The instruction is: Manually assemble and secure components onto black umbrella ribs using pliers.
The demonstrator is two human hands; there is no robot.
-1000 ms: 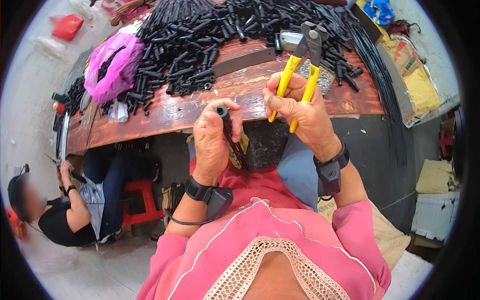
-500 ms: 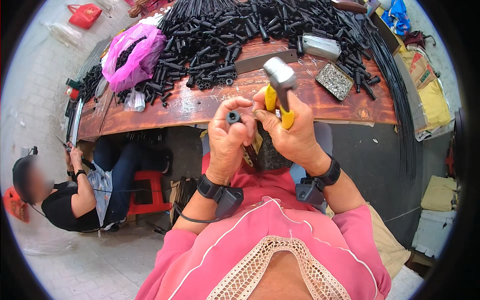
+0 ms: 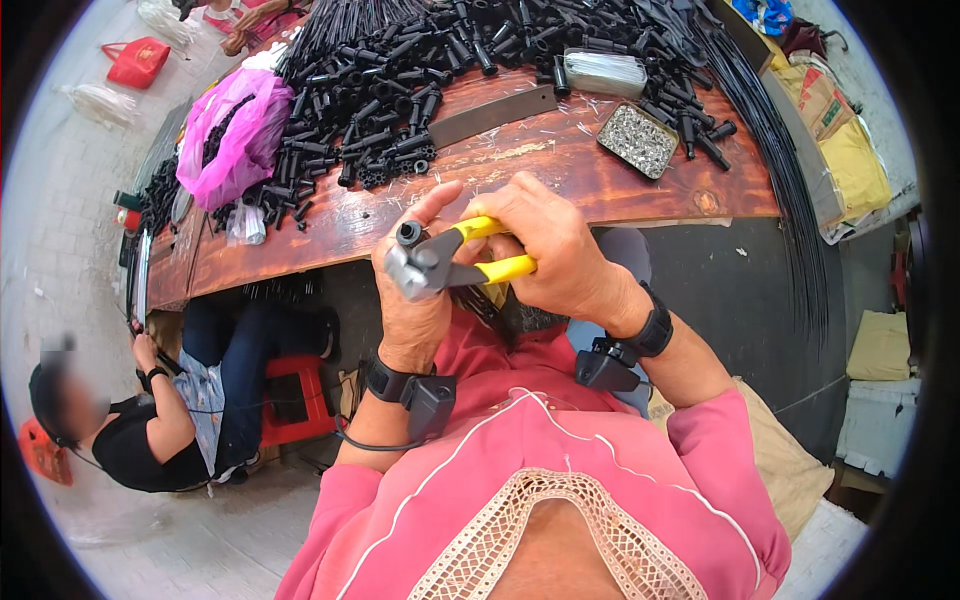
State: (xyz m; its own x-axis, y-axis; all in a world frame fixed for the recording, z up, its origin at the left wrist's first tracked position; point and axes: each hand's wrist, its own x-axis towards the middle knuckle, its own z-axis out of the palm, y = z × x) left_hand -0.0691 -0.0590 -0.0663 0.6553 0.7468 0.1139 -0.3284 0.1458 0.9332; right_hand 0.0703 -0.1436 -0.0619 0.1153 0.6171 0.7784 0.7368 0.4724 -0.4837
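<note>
Gripping a pair of pliers (image 3: 428,262), the right hand (image 3: 560,250) is closed around the 2 yellow handles (image 3: 508,268), which stand apart. The tool lies crosswise in front of the body, its grey metal head directed to the person's left. The left hand (image 3: 415,325) holds 1 black tube (image 3: 408,233), with the open end of the tube facing up. The pliers head overlaps the left hand in view, just beside the tube end; contact between head and tube cannot be determined. Both hands are located at the near edge of the counter (image 3: 380,222). Each wrist carries 1 strapped black unit (image 3: 433,405).

Counter layout, reddish-brown wood:
- Rear: a large pile of black tubes (image 3: 400,90).
- Left: a pink plastic bag (image 3: 230,150) with dark parts inside; a small clear bag (image 3: 246,223) lies just in front.
- Centre: a flat grey metal bar (image 3: 492,117).
- Right: a clear box (image 3: 605,73) and, nearer, a rectangular tray (image 3: 638,172) of small silvery pieces.
- Right edge: long black rods (image 3: 790,200) hang over the side.

At far left, 1 co-worker (image 3: 150,440) in a black top sits beside the counter, next to a red stool (image 3: 295,400).
</note>
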